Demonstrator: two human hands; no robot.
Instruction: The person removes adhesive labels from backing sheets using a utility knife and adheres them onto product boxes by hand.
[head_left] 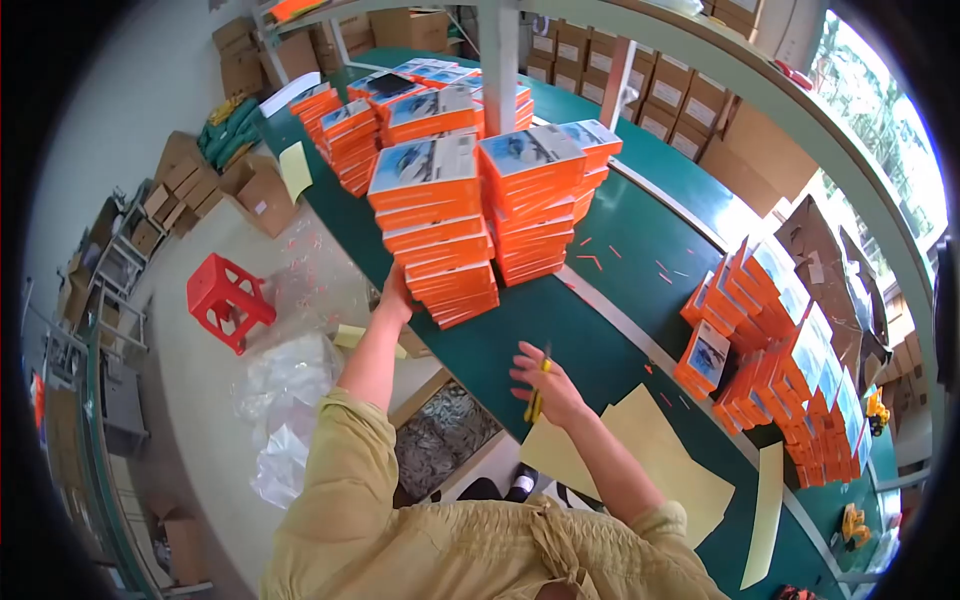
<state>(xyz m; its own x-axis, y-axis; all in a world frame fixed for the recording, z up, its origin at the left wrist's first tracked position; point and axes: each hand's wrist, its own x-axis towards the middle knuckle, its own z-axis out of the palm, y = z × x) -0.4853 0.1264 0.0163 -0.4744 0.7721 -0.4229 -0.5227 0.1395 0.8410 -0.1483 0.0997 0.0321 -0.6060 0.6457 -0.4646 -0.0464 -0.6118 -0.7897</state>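
Note:
A tall stack of orange boxes (440, 240) with blue picture lids stands at the near edge of the green table. My left hand (397, 294) grips its left side low down, the fingers partly hidden behind the boxes. Close on the right is another stack of the same boxes (535, 200). Over the table in front of me, my right hand (552, 388) holds a yellow-handled cutting tool (537, 402) against the palm, its narrow dark tip pointing away. Several of its fingers are spread. Beneath the right forearm lie pale yellow sheets (640, 460).
More orange boxes (800, 370) lean in rows at the right. Orange scraps (592, 262) dot the green table (650, 225). A metal post (498, 70) rises behind the stacks. On the floor at left are a red stool (230, 300), plastic bags (290, 385) and cartons (262, 197).

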